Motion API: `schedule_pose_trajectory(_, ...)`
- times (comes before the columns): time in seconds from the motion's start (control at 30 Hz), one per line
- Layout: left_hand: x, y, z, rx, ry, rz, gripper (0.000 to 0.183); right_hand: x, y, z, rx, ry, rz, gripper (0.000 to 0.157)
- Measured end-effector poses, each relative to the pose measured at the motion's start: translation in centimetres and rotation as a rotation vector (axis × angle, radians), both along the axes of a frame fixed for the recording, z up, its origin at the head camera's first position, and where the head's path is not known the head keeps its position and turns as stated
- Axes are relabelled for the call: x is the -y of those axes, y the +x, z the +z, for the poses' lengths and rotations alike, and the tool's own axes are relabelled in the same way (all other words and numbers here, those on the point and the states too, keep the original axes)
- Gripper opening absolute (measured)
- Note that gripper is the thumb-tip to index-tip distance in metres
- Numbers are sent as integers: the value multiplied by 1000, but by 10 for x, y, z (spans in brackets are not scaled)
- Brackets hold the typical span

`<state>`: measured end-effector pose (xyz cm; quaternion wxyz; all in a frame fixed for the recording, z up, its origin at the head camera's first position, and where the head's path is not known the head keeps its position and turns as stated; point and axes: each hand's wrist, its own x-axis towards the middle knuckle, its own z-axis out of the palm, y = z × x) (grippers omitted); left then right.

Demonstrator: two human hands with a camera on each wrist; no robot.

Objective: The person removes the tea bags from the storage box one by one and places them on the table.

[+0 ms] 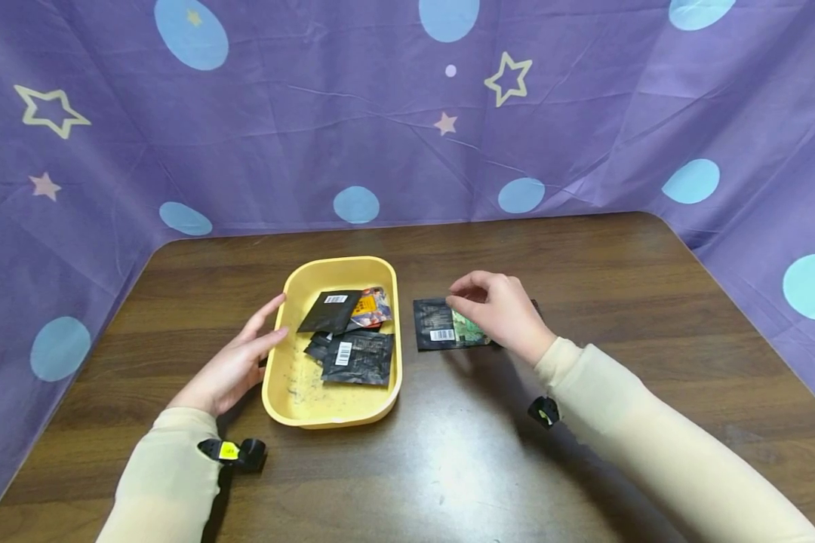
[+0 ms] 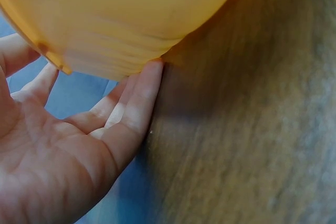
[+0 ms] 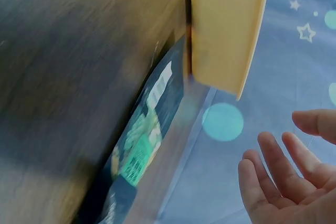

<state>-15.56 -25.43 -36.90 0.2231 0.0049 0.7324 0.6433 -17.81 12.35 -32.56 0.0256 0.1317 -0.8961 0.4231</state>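
Observation:
A yellow plastic basin [image 1: 292, 411] stands on the table with several flat black packets [image 1: 358, 360] and a red-and-orange printed packet [image 1: 372, 305] lying in it. At its left side, my left hand [image 1: 234, 366] touches the wall and rim, its fingers extended along the outside in the left wrist view. Right of the basin lies a flat black packet [image 1: 435, 323] with a white barcode label and a green printed part [image 3: 137, 156]. Above it hovers my right hand [image 1: 502, 309]. In the right wrist view its fingers are loosely bent, apart from the packet, holding nothing.
The brown wooden table [image 1: 448, 467] extends on all sides of the basin. A purple curtain [image 1: 394, 136] with stars and blue dots hangs behind and beside it. Dark specks mark the basin's floor. Both sleeves carry a black wrist strap device [image 1: 244, 454].

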Motion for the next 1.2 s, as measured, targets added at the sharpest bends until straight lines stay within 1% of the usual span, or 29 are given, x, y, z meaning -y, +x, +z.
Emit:
schedule_pose_trajectory(0.17,0,0,0,-2,-7,0,69,11,7,4,-29,-29,32,19)
schedule_pose_trajectory(0.33,0,0,0,-4,-8,0,69,21,10,5,-65,-52,79,19)
schedule_pose_trajectory(0.53,0,0,1,-3,-1,2,69,37,16,6,-77,-33,136,23)
schedule_pose_trajectory(0.63,0,0,1,-1,3,2,69,45,20,6,-98,-15,170,25)
schedule_pose_trajectory(0.77,-1,1,1,-1,5,2,69,54,24,4,-170,28,233,26)
schedule_pose_trajectory(0.93,-1,0,0,0,3,2,69,62,28,1,-272,118,301,27)
schedule_pose_trajectory(1.07,-1,0,0,1,3,2,69,67,30,-1,-350,235,344,30)
schedule_pose_trajectory(1.2,-1,0,1,3,0,2,69,73,31,-4,-402,343,387,35)
